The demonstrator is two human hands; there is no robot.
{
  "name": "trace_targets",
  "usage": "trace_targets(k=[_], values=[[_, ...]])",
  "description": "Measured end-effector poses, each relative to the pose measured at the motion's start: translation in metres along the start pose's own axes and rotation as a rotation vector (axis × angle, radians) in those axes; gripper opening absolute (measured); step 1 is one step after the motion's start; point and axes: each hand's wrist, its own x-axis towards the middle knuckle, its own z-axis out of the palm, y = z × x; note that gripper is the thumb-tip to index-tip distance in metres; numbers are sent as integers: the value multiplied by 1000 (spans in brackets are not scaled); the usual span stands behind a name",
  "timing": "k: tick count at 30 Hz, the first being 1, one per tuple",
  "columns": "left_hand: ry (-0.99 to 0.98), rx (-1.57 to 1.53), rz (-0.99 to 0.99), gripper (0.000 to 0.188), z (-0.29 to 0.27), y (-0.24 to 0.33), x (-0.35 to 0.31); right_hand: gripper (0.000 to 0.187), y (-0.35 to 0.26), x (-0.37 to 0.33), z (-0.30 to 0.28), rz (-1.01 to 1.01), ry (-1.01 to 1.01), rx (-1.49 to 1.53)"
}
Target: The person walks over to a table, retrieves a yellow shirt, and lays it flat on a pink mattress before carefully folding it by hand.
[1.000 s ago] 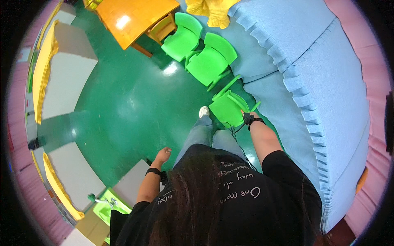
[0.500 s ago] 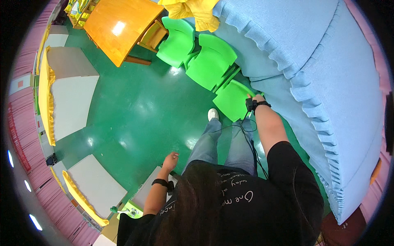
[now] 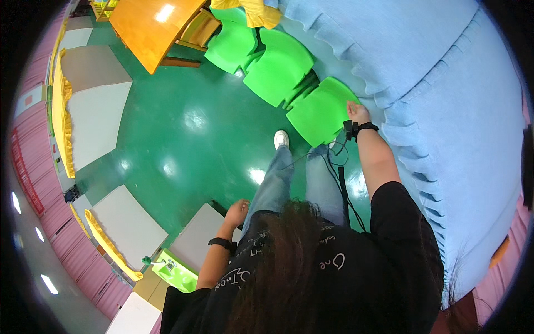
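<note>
Solid bright green, smooth and moulded, with a broad seat, rounded corners and a soft sheen: a chair [image 3: 318,115]. Stands on the glossy green floor [image 3: 183,131], just ahead of the person's feet, at the near end of a row. Sits at a slant, back toward a pale blue ruffled cloth [image 3: 439,83]. At the edge of its back, overlapping it in view, the right hand [image 3: 357,114], fingers [image 3: 352,107] bent inward. Cannot tell firm contact or a pinch on the rim. On that wrist, a black band [image 3: 365,128] with a boxy fitting; below, thin dark cables [image 3: 340,186] beside the jeans [image 3: 324,183]. Well apart from the chair, near the other thigh, the left hand [image 3: 238,212], fingers loosely curled; cannot tell spread from pressed together. Just beyond the chair, a second green chair [image 3: 278,68], then a third green chair [image 3: 232,45], alike in colour. Farther off, a wooden chair [image 3: 199,28] at an orange wooden table [image 3: 153,28].
</note>
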Motion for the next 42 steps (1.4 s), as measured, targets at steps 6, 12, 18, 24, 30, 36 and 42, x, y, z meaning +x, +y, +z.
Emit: trace_targets(k=[6, 12, 18, 24, 30, 36, 42], values=[[-6, 16, 97, 26, 8, 31, 23, 37, -13, -64, -29, -1, -93, -275], [-12, 128, 261, 27, -16, 50, 46, 37, -16, -136, -105, 5, -8, -318], [-69, 285, 388, 29, -68, 65, 96, 39, -9, -205, -179, -167, 138, -217], [-103, 520, 602, 30, -97, 66, 149, 44, 50, -303, -246, -309, 141, -50], [-363, 699, 554, 38, -50, 76, 191, 29, 133, -400, -354, -354, 402, -510], [-718, 1516, 1138, 28, 30, 143, 168, 27, 235, -469, -486, -403, 613, -502], [-526, 1558, 1869, 16, 141, 173, 185, 26, 326, -526, -586, -337, 743, -174]])
